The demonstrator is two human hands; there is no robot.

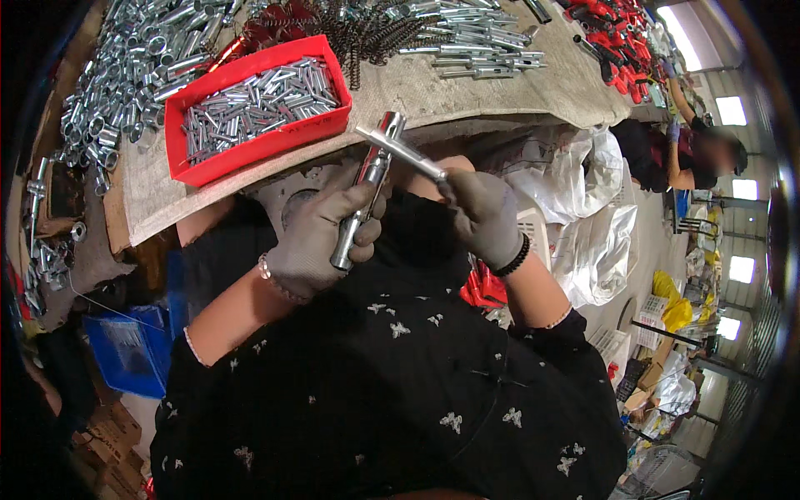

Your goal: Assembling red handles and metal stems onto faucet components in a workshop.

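My gloved left hand [321,240] is closed around a shiny metal tube [377,162] with a slot in its side. The tube stands tilted, its upper end leaning away from me. In my gloved right hand [485,213] is a slimmer metal rod [407,153], gripped at its right end. The rod crosses over the tube near its upper part; whether they touch I cannot tell. Just beyond my hands, a red bin [267,160] full of short metal pins [258,104] rests on the cloth-covered bench [467,96].
Metal tubes [133,75] are heaped at the far left, beside coil springs [358,37] and slotted metal rods [487,58]. Red parts [612,42] lie far right. White sacks [583,242] stand to my right, a blue crate [129,350] low left. Another person [687,154] works beyond.
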